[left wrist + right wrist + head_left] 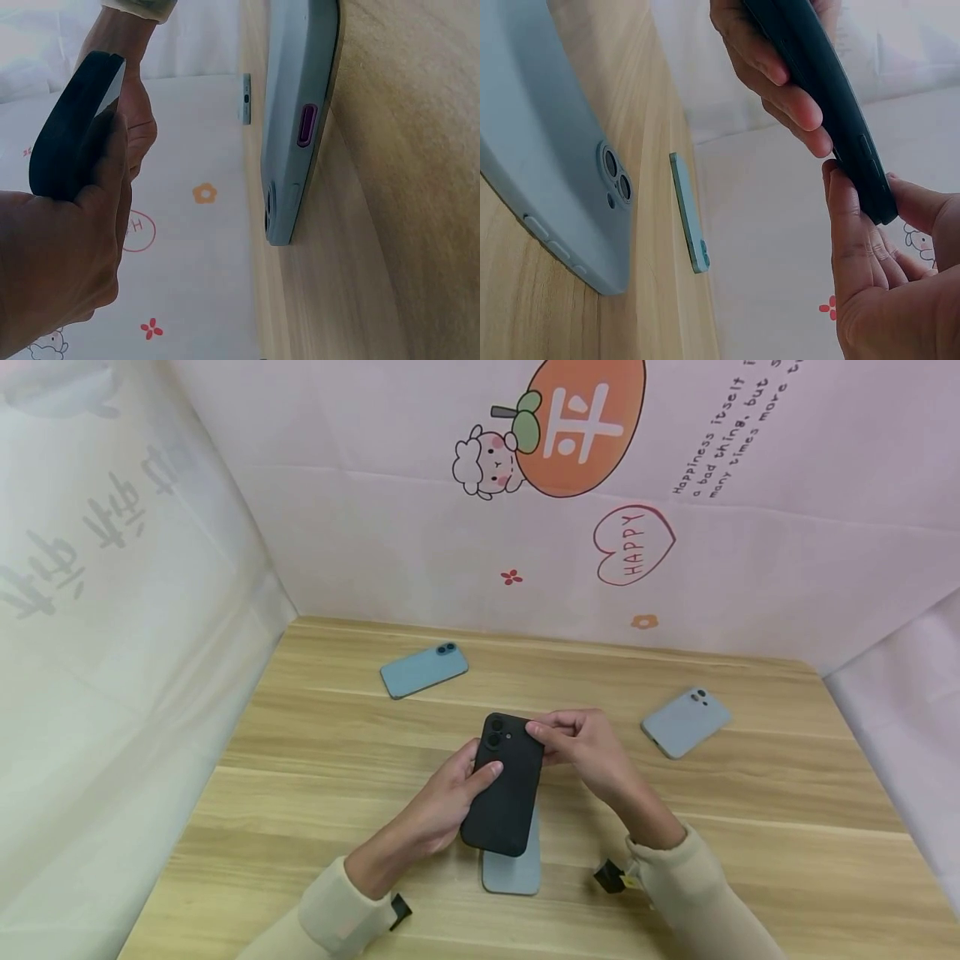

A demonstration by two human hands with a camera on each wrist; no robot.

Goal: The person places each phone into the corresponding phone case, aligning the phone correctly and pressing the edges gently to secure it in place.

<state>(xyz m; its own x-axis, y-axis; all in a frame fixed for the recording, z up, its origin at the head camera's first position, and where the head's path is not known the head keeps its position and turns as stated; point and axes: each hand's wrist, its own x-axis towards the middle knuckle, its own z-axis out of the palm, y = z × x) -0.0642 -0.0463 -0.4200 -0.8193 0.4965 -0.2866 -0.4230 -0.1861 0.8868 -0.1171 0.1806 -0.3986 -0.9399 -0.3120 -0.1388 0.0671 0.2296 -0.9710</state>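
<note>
Held tilted over the table, a black phone [504, 797] shows its back, with the lenses at its upper left corner. My left hand [446, 793] grips its left side, the thumb across the back. At the upper right corner my right hand [581, 743] pinches it, thumb on the back and fingers behind; the right wrist view shows this pinch at the phone's end. Beneath the black phone and partly hidden by it, a pale blue phone [512, 872] lies on the table. Its purple side button [307, 125] shows in the left wrist view.
A blue phone [424, 671] lies at the back left of the wooden table [322, 793], lenses up. Another pale blue phone [686, 722] lies at the right. White printed cloth [390, 527] hangs behind the table and at both sides.
</note>
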